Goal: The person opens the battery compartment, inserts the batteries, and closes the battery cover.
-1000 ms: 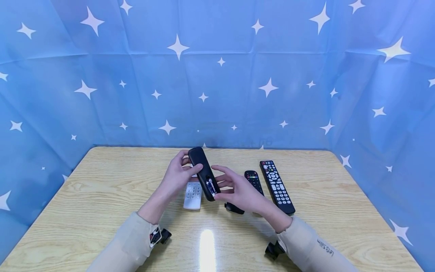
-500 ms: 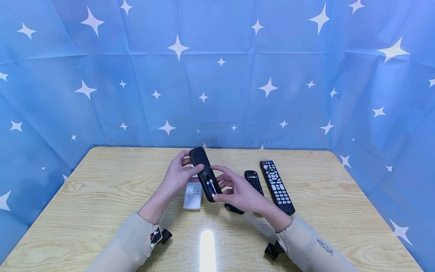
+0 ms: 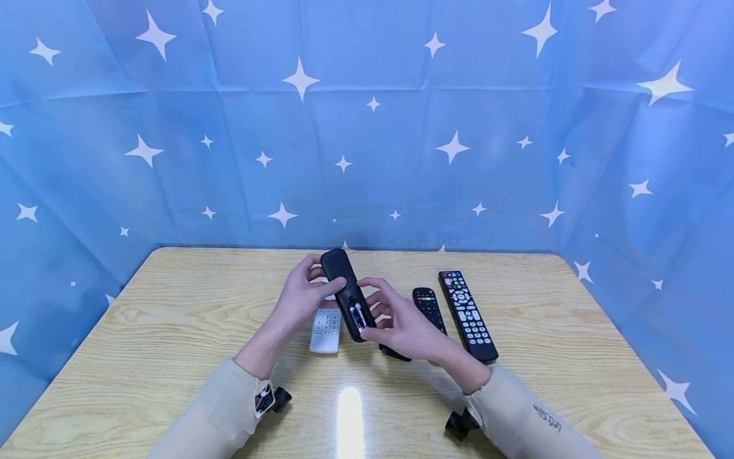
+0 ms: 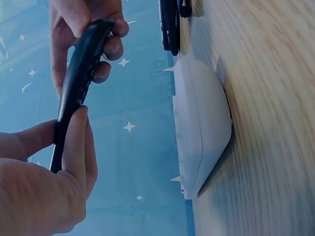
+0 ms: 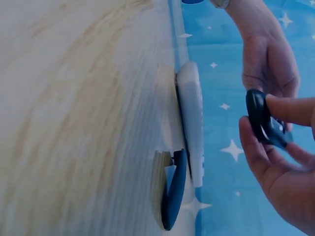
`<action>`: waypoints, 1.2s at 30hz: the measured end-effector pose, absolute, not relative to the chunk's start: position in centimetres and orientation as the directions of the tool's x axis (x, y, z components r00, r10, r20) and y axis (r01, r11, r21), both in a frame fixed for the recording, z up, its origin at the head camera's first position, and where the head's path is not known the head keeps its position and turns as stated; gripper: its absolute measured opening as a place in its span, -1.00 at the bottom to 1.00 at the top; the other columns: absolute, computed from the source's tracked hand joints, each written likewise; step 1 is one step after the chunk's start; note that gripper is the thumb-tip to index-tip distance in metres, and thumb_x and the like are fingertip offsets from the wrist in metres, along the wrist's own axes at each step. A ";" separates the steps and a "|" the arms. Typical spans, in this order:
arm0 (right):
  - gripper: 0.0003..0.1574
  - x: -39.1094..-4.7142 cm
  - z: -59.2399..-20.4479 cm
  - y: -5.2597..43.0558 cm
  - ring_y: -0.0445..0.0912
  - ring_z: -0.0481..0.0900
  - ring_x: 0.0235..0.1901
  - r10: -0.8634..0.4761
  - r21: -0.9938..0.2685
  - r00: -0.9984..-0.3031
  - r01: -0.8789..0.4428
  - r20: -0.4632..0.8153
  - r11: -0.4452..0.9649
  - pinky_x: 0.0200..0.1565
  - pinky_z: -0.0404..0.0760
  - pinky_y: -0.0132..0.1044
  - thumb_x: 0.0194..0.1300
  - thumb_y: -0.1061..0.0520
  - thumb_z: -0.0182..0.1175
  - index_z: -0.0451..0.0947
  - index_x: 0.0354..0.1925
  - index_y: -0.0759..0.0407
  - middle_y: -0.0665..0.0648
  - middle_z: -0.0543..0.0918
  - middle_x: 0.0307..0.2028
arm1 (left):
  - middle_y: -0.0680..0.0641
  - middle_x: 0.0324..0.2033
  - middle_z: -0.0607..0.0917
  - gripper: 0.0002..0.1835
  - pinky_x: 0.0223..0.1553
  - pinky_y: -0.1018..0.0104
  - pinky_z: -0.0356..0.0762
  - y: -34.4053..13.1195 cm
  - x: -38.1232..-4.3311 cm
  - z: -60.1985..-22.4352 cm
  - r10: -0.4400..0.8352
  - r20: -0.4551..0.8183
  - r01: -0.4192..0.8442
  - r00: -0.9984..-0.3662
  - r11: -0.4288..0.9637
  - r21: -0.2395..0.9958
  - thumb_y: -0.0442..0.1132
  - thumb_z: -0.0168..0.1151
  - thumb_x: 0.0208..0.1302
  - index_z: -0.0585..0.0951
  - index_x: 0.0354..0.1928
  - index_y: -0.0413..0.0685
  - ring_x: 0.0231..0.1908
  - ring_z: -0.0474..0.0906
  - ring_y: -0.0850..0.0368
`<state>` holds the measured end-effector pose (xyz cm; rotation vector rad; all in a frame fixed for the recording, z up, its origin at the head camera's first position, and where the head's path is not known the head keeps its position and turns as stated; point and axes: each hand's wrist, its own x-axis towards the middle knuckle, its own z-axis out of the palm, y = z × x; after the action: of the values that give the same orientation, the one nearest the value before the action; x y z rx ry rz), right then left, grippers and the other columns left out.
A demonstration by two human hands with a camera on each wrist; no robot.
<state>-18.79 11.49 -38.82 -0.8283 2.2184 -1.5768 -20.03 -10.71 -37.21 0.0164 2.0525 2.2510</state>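
A black remote control (image 3: 348, 290) is held above the table with its back turned up. Near its lower end the battery compartment is uncovered, and batteries (image 3: 360, 316) show inside. My left hand (image 3: 297, 294) grips the remote's upper half, thumb across the back and fingers beneath. At the lower end, my right hand (image 3: 408, 326) holds the remote between thumb and fingers, the thumb tip beside the batteries. In the right wrist view the remote (image 5: 263, 118) appears end-on between both hands. A curved black battery cover (image 5: 174, 191) lies on the table, partly behind my right hand in the head view.
A white remote (image 3: 325, 333) lies under the held one. To the right are a small black remote (image 3: 429, 307), partly hidden by my right hand, and a larger black remote (image 3: 468, 315) with white buttons. A blue star-patterned curtain (image 3: 367, 153) stands behind the wooden table (image 3: 172, 331).
The held remote has shifted slightly right and turned a little, so its battery compartment shows more fully. Both hands keep their hold on it.
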 end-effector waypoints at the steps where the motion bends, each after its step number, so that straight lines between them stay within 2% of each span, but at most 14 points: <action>1: -0.03 -18.8 -38.9 11.5 0.06 0.64 -0.12 -0.601 -0.933 -0.794 -0.275 0.085 0.232 -0.12 0.69 -0.12 0.29 0.36 0.38 0.18 0.49 -0.09 0.19 0.60 0.01 | -0.32 -0.02 0.59 -0.57 -0.20 0.04 0.74 -10.6 -20.0 -37.2 0.080 -0.052 -0.059 -0.995 -0.084 0.995 -0.49 0.32 0.34 0.43 0.19 -0.27 -0.18 0.73 -0.07; 16: -0.14 -18.7 -39.1 11.3 0.04 0.62 -0.28 -0.585 -0.944 -0.807 -0.250 0.080 0.216 -0.26 0.68 -0.19 0.30 0.40 0.33 0.12 0.36 0.00 0.13 0.67 -0.09 | -0.30 -0.07 0.62 -0.58 -0.26 0.02 0.75 -10.0 -19.7 -36.9 0.095 -0.023 -0.027 -0.995 -0.047 0.999 -0.49 0.34 0.32 0.47 0.17 -0.25 -0.22 0.74 -0.07; 30: -0.19 -18.5 -38.7 11.8 0.03 0.67 -0.18 -0.554 -0.943 -0.828 -0.247 0.087 0.222 -0.15 0.72 -0.16 0.29 0.34 0.39 0.26 0.38 0.05 0.17 0.65 -0.01 | -0.28 -0.05 0.63 -0.56 -0.26 0.11 0.75 -10.1 -19.9 -37.0 0.063 -0.047 -0.053 -0.997 -0.091 0.994 -0.47 0.34 0.32 0.47 0.20 -0.28 -0.23 0.75 -0.02; 36: -0.29 -18.5 -38.4 12.1 -0.03 0.69 -0.11 -0.548 -0.922 -0.834 -0.266 0.073 0.281 -0.11 0.70 -0.18 0.35 0.27 0.37 0.32 0.36 0.06 0.13 0.65 0.01 | -0.27 -0.05 0.65 -0.55 -0.26 0.13 0.74 -10.2 -19.9 -37.0 0.065 -0.040 -0.046 -0.997 -0.092 0.995 -0.46 0.34 0.33 0.47 0.21 -0.28 -0.24 0.74 0.00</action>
<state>-18.47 12.14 -38.37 -0.7479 2.2943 -1.5728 -19.89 -10.15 -37.00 0.0214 2.0651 2.2672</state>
